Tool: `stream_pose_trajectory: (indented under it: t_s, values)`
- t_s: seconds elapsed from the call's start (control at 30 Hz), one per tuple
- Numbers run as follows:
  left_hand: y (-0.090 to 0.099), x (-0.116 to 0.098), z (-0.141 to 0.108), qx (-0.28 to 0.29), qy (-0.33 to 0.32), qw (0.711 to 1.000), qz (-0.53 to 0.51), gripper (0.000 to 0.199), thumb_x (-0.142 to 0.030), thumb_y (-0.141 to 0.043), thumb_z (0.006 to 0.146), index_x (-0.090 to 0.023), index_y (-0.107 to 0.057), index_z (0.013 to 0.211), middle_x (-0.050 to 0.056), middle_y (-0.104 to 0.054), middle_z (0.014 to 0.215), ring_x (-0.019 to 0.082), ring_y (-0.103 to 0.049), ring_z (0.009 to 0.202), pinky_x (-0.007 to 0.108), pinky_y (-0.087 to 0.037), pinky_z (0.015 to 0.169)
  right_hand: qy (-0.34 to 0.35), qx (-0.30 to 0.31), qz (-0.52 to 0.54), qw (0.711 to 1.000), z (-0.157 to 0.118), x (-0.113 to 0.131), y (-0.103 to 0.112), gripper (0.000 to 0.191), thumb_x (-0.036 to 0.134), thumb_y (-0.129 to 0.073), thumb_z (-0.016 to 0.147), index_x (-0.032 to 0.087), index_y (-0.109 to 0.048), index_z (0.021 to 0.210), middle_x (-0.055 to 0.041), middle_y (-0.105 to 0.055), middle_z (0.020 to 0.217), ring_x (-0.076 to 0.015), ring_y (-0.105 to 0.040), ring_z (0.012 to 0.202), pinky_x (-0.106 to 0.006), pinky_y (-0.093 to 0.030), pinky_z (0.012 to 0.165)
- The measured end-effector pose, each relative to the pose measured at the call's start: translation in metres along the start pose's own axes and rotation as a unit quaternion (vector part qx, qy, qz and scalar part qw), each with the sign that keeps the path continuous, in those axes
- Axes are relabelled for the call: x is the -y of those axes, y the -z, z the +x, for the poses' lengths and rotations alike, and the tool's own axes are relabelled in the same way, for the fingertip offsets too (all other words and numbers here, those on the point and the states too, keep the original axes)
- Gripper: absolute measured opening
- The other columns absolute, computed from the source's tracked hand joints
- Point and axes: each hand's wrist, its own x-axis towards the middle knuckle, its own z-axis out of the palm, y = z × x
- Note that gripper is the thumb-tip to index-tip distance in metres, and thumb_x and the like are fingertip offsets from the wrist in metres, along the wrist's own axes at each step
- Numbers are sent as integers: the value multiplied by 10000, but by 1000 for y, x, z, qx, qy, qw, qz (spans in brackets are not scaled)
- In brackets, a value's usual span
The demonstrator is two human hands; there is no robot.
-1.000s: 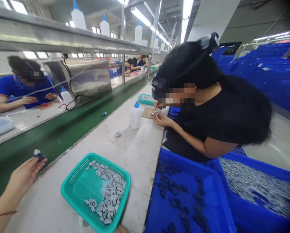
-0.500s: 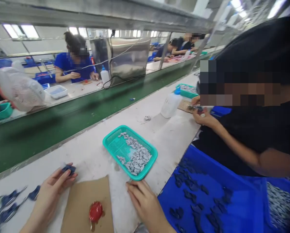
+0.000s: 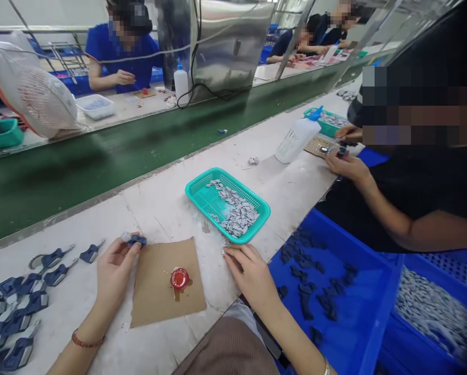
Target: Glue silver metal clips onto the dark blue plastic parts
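Note:
My left hand (image 3: 118,265) is closed around a small dark blue plastic part (image 3: 135,239) with a whitish end, above the left edge of a piece of brown cardboard (image 3: 151,291). On the cardboard sits a red round cap (image 3: 179,279) with a wet, shiny brownish liquid around it. My right hand (image 3: 251,271) has its fingertips pinched on a tiny pale piece (image 3: 224,251), too small to make out well. That hand is just below a green plastic basket (image 3: 200,182), which holds many small grey pieces (image 3: 239,216).
Several dark blue parts with metal ends (image 3: 24,307) lie at left. A blue bin (image 3: 358,323) with dark parts stands at right, beside a bin of grey pieces (image 3: 432,307). A white bottle (image 3: 298,138) leans beyond the basket. A co-worker's hands (image 3: 346,159) work at right; a green strip (image 3: 147,166) runs behind the table.
The view has tilted down, showing more of the dark blue parts at left and my lap. My hands keep their grips, the right one still close to the basket's near end.

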Motion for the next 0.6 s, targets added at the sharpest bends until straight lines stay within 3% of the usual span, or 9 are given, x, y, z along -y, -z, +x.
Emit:
stream_pose_trajectory:
  t_s: [0.13, 0.33, 0.6]
  values:
    - [-1, 1, -4, 27, -20, 999, -6, 214, -326, -740, 767, -174, -705, 913, 74, -728, 1019, 207, -678, 952, 322, -552, 885, 53, 9, 45, 998, 5, 24, 4, 151, 201, -552, 952, 197, -701, 977, -72, -670, 909, -209, -637, 889, -360, -555, 775]
    - [0, 1, -2, 52, -23, 998, -21, 199, -311, -714, 788, -178, -708, 936, 79, -715, 1045, 213, -680, 977, 342, -558, 913, 102, 102, 125, 982, 21, 74, 2, 144, 200, -561, 954, 214, -703, 968, -57, -654, 911, -184, -624, 878, -327, -546, 757]
    - [0, -2, 1, 42, -13, 998, -43, 231, -341, -730, 757, -171, -696, 910, 95, -736, 1001, 230, -703, 926, 373, -571, 885, 171, 165, 50, 970, 28, 81, -14, 231, 173, -471, 990, 189, -686, 909, -59, -637, 867, -171, -590, 819, -312, -540, 733]
